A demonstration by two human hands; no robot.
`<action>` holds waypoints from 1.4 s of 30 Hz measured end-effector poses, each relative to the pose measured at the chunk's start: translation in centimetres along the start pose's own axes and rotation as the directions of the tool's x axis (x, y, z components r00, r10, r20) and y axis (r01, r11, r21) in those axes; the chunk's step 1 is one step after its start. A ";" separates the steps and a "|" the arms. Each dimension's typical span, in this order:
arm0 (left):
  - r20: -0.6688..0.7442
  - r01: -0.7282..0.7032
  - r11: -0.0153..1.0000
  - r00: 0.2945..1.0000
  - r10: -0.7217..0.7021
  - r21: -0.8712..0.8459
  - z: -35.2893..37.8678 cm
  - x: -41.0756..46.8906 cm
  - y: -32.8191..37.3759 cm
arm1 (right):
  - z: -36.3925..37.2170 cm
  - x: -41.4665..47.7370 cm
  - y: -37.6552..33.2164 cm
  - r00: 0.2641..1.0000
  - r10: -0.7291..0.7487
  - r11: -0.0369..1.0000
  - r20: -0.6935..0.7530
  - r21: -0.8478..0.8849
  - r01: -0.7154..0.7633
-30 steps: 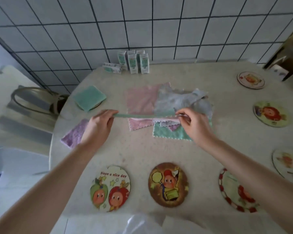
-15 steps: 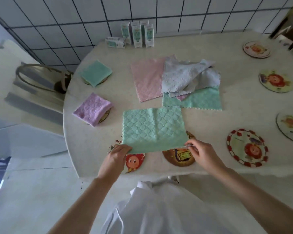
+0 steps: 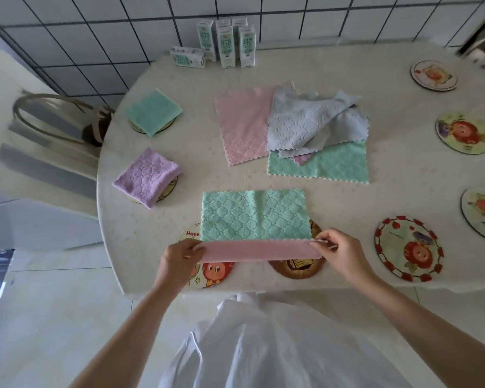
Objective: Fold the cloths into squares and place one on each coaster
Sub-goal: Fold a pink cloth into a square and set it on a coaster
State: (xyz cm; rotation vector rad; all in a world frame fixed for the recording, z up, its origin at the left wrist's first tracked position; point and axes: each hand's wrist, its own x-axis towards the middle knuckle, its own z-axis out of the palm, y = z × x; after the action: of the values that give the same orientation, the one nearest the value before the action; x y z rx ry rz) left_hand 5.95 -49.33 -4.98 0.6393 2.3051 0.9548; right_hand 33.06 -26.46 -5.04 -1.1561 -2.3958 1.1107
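Lifted since the earlier frame, the near edge of the mint-green quilted cloth shows its pink underside, lower centre on the table. Left hand and right hand each pinch a near corner between fingers. Seemingly the first fold; next, lay this edge onto the far one.

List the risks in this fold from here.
1. The left hand and right hand pinch only the near corners of the green cloth. The turned-up pink edge may sag in the middle and crease crooked.
2. The cloth lies partly over a cartoon coaster and a brown coaster, both close to the rim of the table. Tugging the cloth might drag them toward that rim.
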 end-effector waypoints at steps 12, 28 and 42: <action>-0.013 0.348 0.888 0.929 -0.369 -0.299 1.7 9.6 2.3 | 1.2 10.4 1.0 0.961 0.273 0.953 0.048 0.125 -0.277; -0.034 0.390 0.912 0.917 -0.397 -0.128 2.8 14.8 2.6 | 2.7 15.6 2.0 0.918 0.391 0.918 0.072 0.036 -0.394; -0.114 0.361 0.925 0.930 -0.349 0.117 2.7 15.4 3.0 | 2.4 15.3 2.1 0.929 0.367 0.929 0.038 -0.060 -0.364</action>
State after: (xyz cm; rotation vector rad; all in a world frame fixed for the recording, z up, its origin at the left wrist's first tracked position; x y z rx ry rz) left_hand -2.90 -36.73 -9.12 0.2159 2.4702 0.6704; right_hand 23.10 -15.36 -9.58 -1.6638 -2.3132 1.1976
